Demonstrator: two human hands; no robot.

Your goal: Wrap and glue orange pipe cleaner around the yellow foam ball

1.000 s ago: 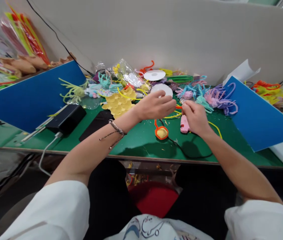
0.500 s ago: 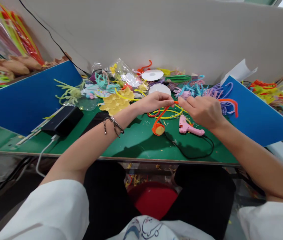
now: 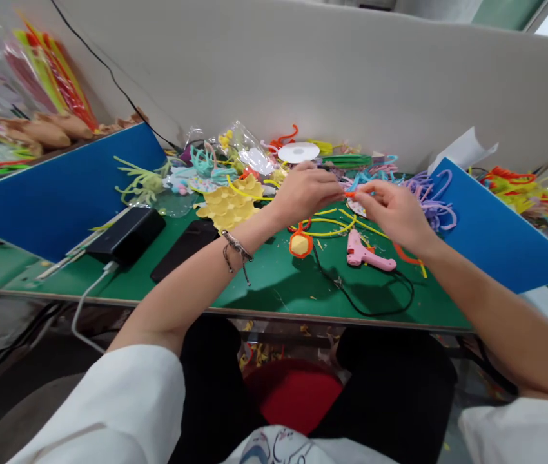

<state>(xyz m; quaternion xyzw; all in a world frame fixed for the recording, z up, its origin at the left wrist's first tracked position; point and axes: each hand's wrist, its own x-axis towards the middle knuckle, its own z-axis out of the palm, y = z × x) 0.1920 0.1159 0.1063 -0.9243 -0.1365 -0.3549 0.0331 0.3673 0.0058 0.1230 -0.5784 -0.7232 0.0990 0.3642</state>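
Note:
My left hand (image 3: 305, 191) and my right hand (image 3: 396, 211) meet above the green table (image 3: 264, 277), each pinching an orange pipe cleaner (image 3: 350, 194) between the fingertips. The orange wire trails down behind my right hand to the table (image 3: 407, 258). A small yellow piece ringed in orange pipe cleaner (image 3: 300, 245) hangs or rests just below my left hand. A pink glue gun (image 3: 365, 252) with a black cord lies on the table under my right hand. Yellow pipe cleaners (image 3: 332, 225) curl between them.
Blue boards stand at the left (image 3: 61, 193) and right (image 3: 491, 232). A black power bank (image 3: 126, 233) and a dark phone (image 3: 182, 248) lie left of centre. Yellow honeycomb pieces (image 3: 228, 203), a white tape roll (image 3: 298, 153) and heaps of coloured pipe cleaners (image 3: 414, 187) crowd the back.
My hands drew apart stretching the orange pipe cleaner, then came back together. The yellow orange-ringed piece shifted left and sits closer under my left hand.

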